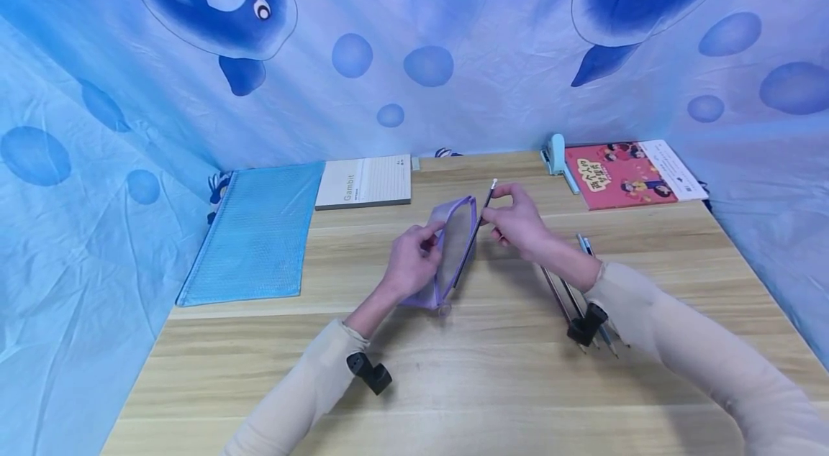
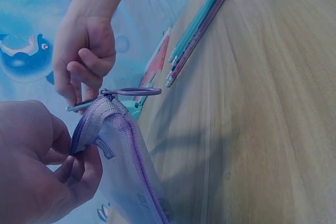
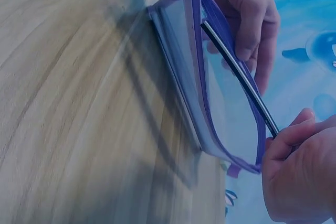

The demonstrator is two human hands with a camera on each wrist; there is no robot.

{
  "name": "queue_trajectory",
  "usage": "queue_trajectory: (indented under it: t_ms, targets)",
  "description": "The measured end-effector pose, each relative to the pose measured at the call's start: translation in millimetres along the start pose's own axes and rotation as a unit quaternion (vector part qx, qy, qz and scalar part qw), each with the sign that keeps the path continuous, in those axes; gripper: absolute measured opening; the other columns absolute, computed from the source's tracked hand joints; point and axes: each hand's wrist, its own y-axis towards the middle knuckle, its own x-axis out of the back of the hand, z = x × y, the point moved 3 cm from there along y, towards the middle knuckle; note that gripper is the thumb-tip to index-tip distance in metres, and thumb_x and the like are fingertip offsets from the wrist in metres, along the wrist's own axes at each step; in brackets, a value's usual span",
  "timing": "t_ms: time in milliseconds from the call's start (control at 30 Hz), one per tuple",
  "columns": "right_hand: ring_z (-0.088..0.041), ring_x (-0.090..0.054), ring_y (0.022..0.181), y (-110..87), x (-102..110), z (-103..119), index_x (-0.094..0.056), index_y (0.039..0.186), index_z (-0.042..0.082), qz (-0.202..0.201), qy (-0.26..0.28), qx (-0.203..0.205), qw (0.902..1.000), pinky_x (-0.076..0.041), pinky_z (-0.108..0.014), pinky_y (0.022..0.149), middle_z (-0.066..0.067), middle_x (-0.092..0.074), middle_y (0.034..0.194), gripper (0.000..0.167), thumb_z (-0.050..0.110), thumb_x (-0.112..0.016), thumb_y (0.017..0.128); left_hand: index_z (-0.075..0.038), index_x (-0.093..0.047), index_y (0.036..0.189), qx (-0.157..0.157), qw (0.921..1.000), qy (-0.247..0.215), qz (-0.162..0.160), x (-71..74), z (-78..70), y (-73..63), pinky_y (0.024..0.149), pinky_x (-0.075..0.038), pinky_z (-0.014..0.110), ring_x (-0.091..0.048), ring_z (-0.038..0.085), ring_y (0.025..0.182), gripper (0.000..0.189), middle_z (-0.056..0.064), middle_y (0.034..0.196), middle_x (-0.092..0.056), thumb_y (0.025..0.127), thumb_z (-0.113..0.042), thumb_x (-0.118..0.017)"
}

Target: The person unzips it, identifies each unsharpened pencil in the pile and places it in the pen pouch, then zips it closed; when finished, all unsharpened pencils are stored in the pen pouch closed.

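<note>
A purple-edged, see-through pencil pouch (image 1: 424,296) stands over the middle of the table, its zip opening turned to the right. My left hand (image 1: 412,262) pinches the pouch's left rim between thumb and fingers. In my right hand (image 1: 518,222) is a dark pencil (image 1: 471,240), gripped near its pale eraser end, which points up and away. The right wrist view has the pencil (image 3: 241,74) slanting across the pouch's mouth, its lower end close to the zip's ring end. Several more pencils (image 1: 558,295) lie on the table beneath my right forearm, partly hidden by it.
A blue mesh folder (image 1: 252,233) lies at the left, beside a notebook (image 1: 364,181). At the back right are a light blue stapler (image 1: 555,154) and a red booklet (image 1: 618,175). A blue dolphin-print curtain (image 1: 414,24) hangs behind the wooden table (image 1: 466,384).
</note>
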Motion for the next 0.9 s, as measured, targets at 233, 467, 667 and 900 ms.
queue_trajectory:
  t_ms: [233,467,667,900]
  targets:
    - [-0.011,-0.05,0.045,1.8,-13,0,-0.037,0.13,0.004,-0.007,0.03,0.0,0.9995,-0.035,-0.02,0.037,-0.009,-0.067,0.084,0.044,0.001,-0.061,0.094,0.009,-0.064,0.125,-0.01,0.9999,0.008,-0.007,0.2,0.1,0.0,0.072,-0.057,0.024,-0.064,0.025,0.08,0.044,0.013,0.087,-0.063,0.08,0.012,-0.061]
    - [-0.011,-0.051,0.044,2.2,-21,-6,-0.037,0.129,0.004,-0.003,0.038,-0.004,0.9993,-0.035,-0.021,0.037,-0.009,-0.062,0.08,0.044,-0.002,-0.06,0.092,0.009,-0.064,0.125,-0.01,0.9999,0.004,-0.006,-0.5,-0.8,0.5,0.073,-0.058,0.024,-0.064,0.026,0.081,0.045,0.016,0.088,-0.064,0.08,0.013,-0.06]
    - [-0.011,-0.05,0.044,-1.3,-28,-15,-0.038,0.13,0.002,0.005,0.036,-0.009,0.9993,-0.036,-0.02,0.036,-0.011,-0.06,0.084,0.044,-0.002,-0.06,0.092,0.008,-0.064,0.126,-0.007,1.0,0.003,-0.005,-1.1,-0.8,0.6,0.072,-0.058,0.023,-0.064,0.026,0.081,0.046,0.016,0.088,-0.063,0.08,0.013,-0.06]
    - [-0.01,-0.052,0.044,-4.0,-31,-23,-0.037,0.13,-0.003,0.019,0.016,-0.016,0.9996,-0.039,-0.021,0.037,-0.018,-0.068,0.095,0.043,0.001,-0.061,0.095,0.008,-0.064,0.127,-0.004,1.0,0.007,-0.005,-2.0,-0.5,0.9,0.071,-0.058,0.024,-0.063,0.025,0.08,0.046,0.015,0.088,-0.064,0.081,0.012,-0.061]
